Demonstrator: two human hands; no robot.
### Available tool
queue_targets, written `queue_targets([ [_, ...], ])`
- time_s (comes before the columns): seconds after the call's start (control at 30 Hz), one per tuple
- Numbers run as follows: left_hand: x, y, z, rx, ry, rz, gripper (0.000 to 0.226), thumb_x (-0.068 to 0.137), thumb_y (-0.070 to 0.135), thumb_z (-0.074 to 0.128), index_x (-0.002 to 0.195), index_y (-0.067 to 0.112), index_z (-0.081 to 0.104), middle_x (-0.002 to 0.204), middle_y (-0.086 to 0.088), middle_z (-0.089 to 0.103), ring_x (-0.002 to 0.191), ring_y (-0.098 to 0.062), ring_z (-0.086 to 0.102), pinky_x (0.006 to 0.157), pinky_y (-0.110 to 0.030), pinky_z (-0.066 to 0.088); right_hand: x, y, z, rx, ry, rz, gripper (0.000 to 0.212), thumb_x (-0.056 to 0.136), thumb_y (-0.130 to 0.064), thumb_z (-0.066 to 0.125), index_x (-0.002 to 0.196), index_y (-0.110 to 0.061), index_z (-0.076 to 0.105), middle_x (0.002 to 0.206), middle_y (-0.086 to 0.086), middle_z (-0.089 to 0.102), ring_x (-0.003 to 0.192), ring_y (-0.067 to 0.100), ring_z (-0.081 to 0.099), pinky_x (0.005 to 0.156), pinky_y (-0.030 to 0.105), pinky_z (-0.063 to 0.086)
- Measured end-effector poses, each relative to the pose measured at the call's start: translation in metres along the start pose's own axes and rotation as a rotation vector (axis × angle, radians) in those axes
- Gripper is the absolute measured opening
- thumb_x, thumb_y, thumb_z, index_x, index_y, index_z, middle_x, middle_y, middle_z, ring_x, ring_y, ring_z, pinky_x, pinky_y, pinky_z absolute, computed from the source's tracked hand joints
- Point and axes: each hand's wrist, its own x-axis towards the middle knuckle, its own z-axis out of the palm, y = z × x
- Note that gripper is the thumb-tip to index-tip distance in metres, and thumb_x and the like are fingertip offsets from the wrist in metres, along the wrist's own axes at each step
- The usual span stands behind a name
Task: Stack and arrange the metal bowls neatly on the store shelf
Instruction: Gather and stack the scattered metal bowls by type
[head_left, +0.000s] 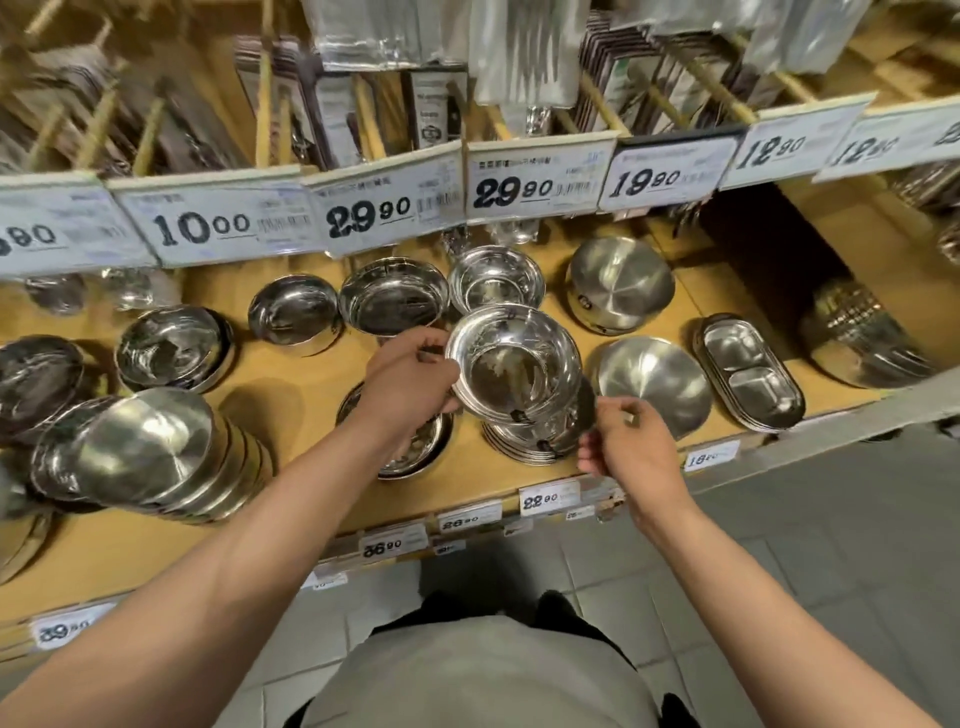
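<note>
- The left hand (410, 382) grips the rim of a shiny metal bowl (511, 361) at the bowl's 9 o'clock side, fingers curled around the edge.
- The bowl is tilted, held just above a stack of bowls (535, 434) standing on the wooden shelf (291, 410).
- The right hand (631, 441) sits at the stack's 4 o'clock, fingers loosely curled, close to the stack; whether it touches it I cannot tell.
- More bowls (395, 299) stand at 12 o'clock, beneath price tags (387, 210).
</note>
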Motion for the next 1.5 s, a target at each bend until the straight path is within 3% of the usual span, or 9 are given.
queue_targets([
  [0.17, -0.001, -0.004, 0.027, 0.018, -0.026, -0.047, 0.027, 0.092, 0.002, 0.067, 0.109, 0.022, 0.073, 0.103, -0.007, 0.076, 0.087, -0.021, 0.076, 0.071, -0.034, 0.065, 0.015, -0.030, -0.013, -0.023, -0.155, -0.057, 0.021, 0.099, -0.043, 0.057, 0.108, -0.030, 0.071, 0.105, 0.007, 0.073, 0.083, 0.011, 0.071, 0.064, 0.023, 0.058],
  [0.33, -0.001, -0.007, 0.052, 0.161, 0.132, -0.009, 0.028, 0.092, 0.004, 0.067, 0.085, 0.031, 0.072, 0.089, 0.001, 0.075, 0.079, -0.022, 0.074, 0.063, -0.031, 0.062, 0.039, -0.040, -0.019, -0.298, -0.190, -0.198, 0.014, 0.090, -0.021, 0.068, 0.103, -0.023, 0.073, 0.095, 0.017, 0.072, 0.088, 0.030, 0.071, 0.088, 0.054, 0.057],
  [0.47, -0.005, -0.012, 0.067, 0.530, 0.284, 0.115, 0.019, 0.093, 0.014, 0.065, 0.106, 0.014, 0.079, 0.100, -0.004, 0.078, 0.085, -0.017, 0.065, 0.075, -0.025, 0.045, 0.052, -0.038, -0.022, -0.476, -0.218, -0.269, 0.017, 0.085, -0.014, 0.067, 0.100, -0.017, 0.074, 0.086, 0.010, 0.072, 0.089, 0.032, 0.068, 0.084, 0.045, 0.054],
  [0.63, -0.005, -0.023, 0.083, 0.663, 0.370, 0.126, 0.020, 0.093, 0.010, 0.059, 0.081, 0.006, 0.075, 0.079, -0.007, 0.075, 0.072, -0.025, 0.065, 0.067, -0.039, 0.050, 0.066, -0.028, -0.021, -0.646, -0.299, -0.342, 0.022, 0.088, -0.017, 0.066, 0.109, -0.014, 0.074, 0.101, 0.009, 0.073, 0.100, 0.030, 0.064, 0.091, 0.041, 0.051],
  [0.7, -0.006, -0.027, 0.087, 0.681, 0.421, 0.091, 0.018, 0.093, 0.008, 0.060, 0.078, 0.012, 0.071, 0.075, -0.002, 0.067, 0.066, -0.019, 0.055, 0.059, -0.031, 0.033, 0.070, -0.025, -0.020, -0.677, -0.308, -0.385, 0.015, 0.088, -0.015, 0.064, 0.098, -0.007, 0.073, 0.094, 0.012, 0.072, 0.096, 0.032, 0.062, 0.087, 0.041, 0.050],
  [0.8, -0.008, -0.033, 0.090, 0.687, 0.437, 0.089, 0.017, 0.091, 0.007, 0.061, 0.090, 0.012, 0.078, 0.073, 0.001, 0.062, 0.071, -0.020, 0.057, 0.060, -0.020, 0.027, 0.074, -0.021, -0.020, -0.715, -0.319, -0.436, 0.012, 0.086, -0.011, 0.063, 0.090, -0.004, 0.071, 0.088, 0.013, 0.071, 0.091, 0.032, 0.061, 0.082, 0.041, 0.049],
  [1.03, -0.006, -0.040, 0.091, 0.666, 0.440, 0.051, 0.022, 0.090, 0.010, 0.062, 0.104, 0.015, 0.079, 0.094, -0.006, 0.077, 0.085, -0.017, 0.065, 0.069, -0.015, 0.035, 0.082, -0.015, -0.020, -0.681, -0.329, -0.429, 0.009, 0.083, -0.009, 0.063, 0.087, -0.005, 0.071, 0.076, 0.010, 0.069, 0.076, 0.027, 0.061, 0.060, 0.027, 0.038],
  [1.17, -0.001, -0.039, 0.087, 0.672, 0.422, 0.011, 0.018, 0.088, 0.013, 0.062, 0.094, 0.019, 0.078, 0.082, 0.001, 0.072, 0.088, -0.025, 0.068, 0.080, -0.033, 0.051, 0.082, -0.012, -0.020, -0.721, -0.311, -0.479, 0.011, 0.084, -0.012, 0.065, 0.090, -0.003, 0.070, 0.083, 0.013, 0.067, 0.082, 0.029, 0.059, 0.067, 0.034, 0.038],
  [1.5, 0.008, -0.042, 0.078, 0.606, 0.334, 0.033, 0.016, 0.091, 0.019, 0.067, 0.099, 0.015, 0.079, 0.089, -0.007, 0.078, 0.083, -0.030, 0.074, 0.082, -0.045, 0.060, 0.075, -0.010, -0.015, -0.723, -0.199, -0.487, 0.029, 0.083, -0.015, 0.068, 0.111, -0.015, 0.074, 0.092, 0.007, 0.072, 0.090, 0.029, 0.064, 0.071, 0.028, 0.039],
])
